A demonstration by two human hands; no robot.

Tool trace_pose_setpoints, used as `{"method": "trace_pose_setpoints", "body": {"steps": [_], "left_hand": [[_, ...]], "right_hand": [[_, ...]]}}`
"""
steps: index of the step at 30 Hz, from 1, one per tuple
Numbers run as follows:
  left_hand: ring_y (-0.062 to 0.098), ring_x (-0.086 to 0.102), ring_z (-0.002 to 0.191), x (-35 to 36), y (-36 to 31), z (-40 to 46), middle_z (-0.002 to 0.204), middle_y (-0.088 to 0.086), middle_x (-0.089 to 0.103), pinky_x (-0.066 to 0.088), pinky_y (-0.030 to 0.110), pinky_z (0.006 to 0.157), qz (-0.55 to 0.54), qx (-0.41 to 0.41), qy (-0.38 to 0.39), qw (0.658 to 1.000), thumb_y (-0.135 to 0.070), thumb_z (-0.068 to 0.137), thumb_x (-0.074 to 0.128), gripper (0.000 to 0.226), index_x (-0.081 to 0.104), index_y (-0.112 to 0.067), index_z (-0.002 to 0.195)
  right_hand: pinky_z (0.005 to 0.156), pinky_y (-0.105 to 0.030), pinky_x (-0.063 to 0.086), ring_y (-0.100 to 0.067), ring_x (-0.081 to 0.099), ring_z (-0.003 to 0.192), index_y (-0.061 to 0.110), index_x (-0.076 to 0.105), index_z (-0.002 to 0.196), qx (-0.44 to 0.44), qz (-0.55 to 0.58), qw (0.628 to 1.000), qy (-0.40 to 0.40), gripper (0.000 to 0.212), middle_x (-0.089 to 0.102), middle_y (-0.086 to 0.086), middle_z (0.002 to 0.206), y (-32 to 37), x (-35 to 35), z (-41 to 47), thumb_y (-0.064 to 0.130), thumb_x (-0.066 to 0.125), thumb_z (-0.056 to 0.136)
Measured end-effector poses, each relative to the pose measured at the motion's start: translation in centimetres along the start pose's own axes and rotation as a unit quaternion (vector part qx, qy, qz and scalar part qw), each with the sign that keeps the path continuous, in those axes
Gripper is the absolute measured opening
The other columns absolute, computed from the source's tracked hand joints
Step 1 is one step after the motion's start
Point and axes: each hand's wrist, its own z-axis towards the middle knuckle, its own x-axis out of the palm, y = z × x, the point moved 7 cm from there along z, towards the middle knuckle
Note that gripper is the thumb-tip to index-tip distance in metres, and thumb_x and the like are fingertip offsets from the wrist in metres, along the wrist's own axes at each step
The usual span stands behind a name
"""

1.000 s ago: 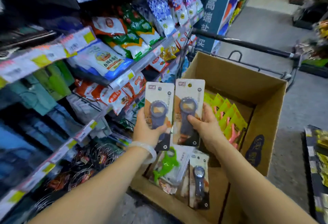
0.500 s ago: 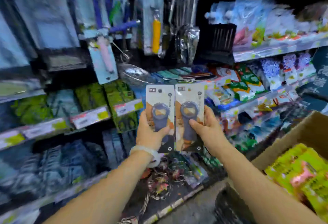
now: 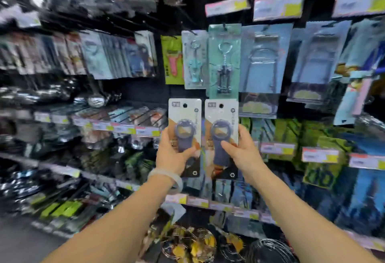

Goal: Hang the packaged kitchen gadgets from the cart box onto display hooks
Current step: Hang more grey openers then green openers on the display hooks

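Two carded bottle openers are up in front of us, one per hand, side by side and upright. Our left hand (image 3: 174,152) grips the left opener (image 3: 185,135) low on its card, thumb across the front; our right hand (image 3: 241,152) grips the right opener (image 3: 221,137) the same way, fingers curled around the card's right edge. We hold them by the lower half so the punched hole at the top of each card is clear, since that hole has to slide over a hook. We keep the printed faces toward us, probably to match them against the hanging stock. Both cards sit just below the corkscrew packs (image 3: 224,59) on the hook wall, not yet on any hook. We judge the next job is finding the matching hook; blur hides the hooks themselves.
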Motion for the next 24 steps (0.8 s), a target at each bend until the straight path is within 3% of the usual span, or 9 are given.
{"method": "trace_pose_setpoints", "body": {"steps": [4, 7, 9, 11, 14, 17, 20, 24], "left_hand": [[0.008, 0.037, 0.125, -9.6, 0.4, 1.6, 0.128, -0.013, 0.037, 0.038, 0.035, 0.106, -0.012, 0.000, -0.069, 0.998, 0.000, 0.078, 0.069, 0.084, 0.022, -0.019, 0.145], [0.005, 0.035, 0.124, -14.9, 1.3, 3.0, 0.127, -0.017, 0.035, 0.038, 0.028, 0.101, -0.009, -0.004, -0.101, 0.995, -0.005, 0.079, 0.070, 0.083, 0.022, -0.022, 0.145], [0.002, 0.032, 0.121, -17.8, 1.9, 4.6, 0.123, -0.017, 0.033, 0.035, 0.025, 0.100, 0.001, -0.005, -0.117, 0.993, -0.006, 0.079, 0.070, 0.084, 0.021, -0.020, 0.145], [0.002, 0.034, 0.118, -20.2, 2.1, 6.8, 0.121, -0.016, 0.035, 0.037, 0.025, 0.099, 0.005, 0.001, -0.133, 0.991, -0.006, 0.078, 0.071, 0.080, 0.026, -0.020, 0.143], [0.006, 0.040, 0.116, -22.8, 2.1, 11.2, 0.118, -0.016, 0.040, 0.041, 0.021, 0.091, 0.009, 0.006, -0.140, 0.990, -0.006, 0.078, 0.071, 0.071, 0.033, -0.021, 0.136], [0.008, 0.045, 0.118, -24.5, 1.8, 15.8, 0.121, -0.014, 0.046, 0.046, 0.012, 0.078, 0.002, 0.019, -0.129, 0.991, -0.005, 0.079, 0.070, 0.071, 0.033, -0.019, 0.138], [0.014, 0.045, 0.126, -25.9, 1.8, 19.9, 0.135, -0.010, 0.045, 0.046, 0.027, 0.094, -0.034, 0.034, -0.134, 0.990, -0.001, 0.078, 0.070, 0.078, 0.030, -0.019, 0.143], [0.014, 0.050, 0.120, -26.5, 2.1, 23.7, 0.130, -0.008, 0.048, 0.044, 0.031, 0.096, -0.057, 0.052, -0.116, 0.990, -0.001, 0.076, 0.072, 0.070, 0.038, -0.023, 0.132]], "right_hand": [[0.094, -0.033, 0.047, -0.015, 0.053, 0.115, 0.021, 0.040, 0.130, -0.021, -0.009, 0.998, 0.064, 0.047, 0.050, 0.004, 0.129, 0.7, 9.9, 3.3, 0.000, 0.054, 0.091], [0.081, -0.018, 0.049, -0.007, 0.056, 0.102, 0.024, 0.040, 0.123, -0.030, 0.012, 0.993, 0.112, 0.043, 0.053, 0.013, 0.113, 1.0, 16.6, 5.2, -0.003, 0.052, 0.091], [0.087, -0.025, 0.049, -0.009, 0.055, 0.105, 0.027, 0.040, 0.127, -0.036, 0.019, 0.990, 0.137, 0.046, 0.052, 0.010, 0.121, 1.0, 20.4, 6.8, 0.000, 0.052, 0.092], [0.093, -0.034, 0.047, -0.012, 0.053, 0.112, 0.029, 0.040, 0.130, -0.045, 0.015, 0.988, 0.147, 0.048, 0.050, 0.008, 0.128, 1.2, 23.5, 8.8, 0.004, 0.053, 0.092], [0.086, -0.029, 0.048, -0.008, 0.056, 0.104, 0.031, 0.041, 0.125, -0.065, 0.031, 0.987, 0.141, 0.045, 0.053, 0.007, 0.125, 2.2, 26.3, 12.9, 0.003, 0.054, 0.091], [0.086, -0.028, 0.047, -0.012, 0.055, 0.110, 0.028, 0.041, 0.130, -0.093, 0.025, 0.988, 0.118, 0.047, 0.051, 0.004, 0.130, 4.1, 28.0, 17.4, 0.004, 0.055, 0.091], [0.093, -0.031, 0.045, -0.016, 0.052, 0.119, 0.026, 0.037, 0.137, -0.113, 0.027, 0.988, 0.101, 0.054, 0.048, 0.003, 0.136, 6.1, 29.2, 21.9, 0.004, 0.055, 0.091], [0.105, -0.042, 0.041, -0.020, 0.047, 0.127, 0.020, 0.032, 0.142, -0.130, 0.030, 0.987, 0.084, 0.059, 0.043, -0.001, 0.143, 8.8, 30.8, 26.5, 0.001, 0.054, 0.091]]}}
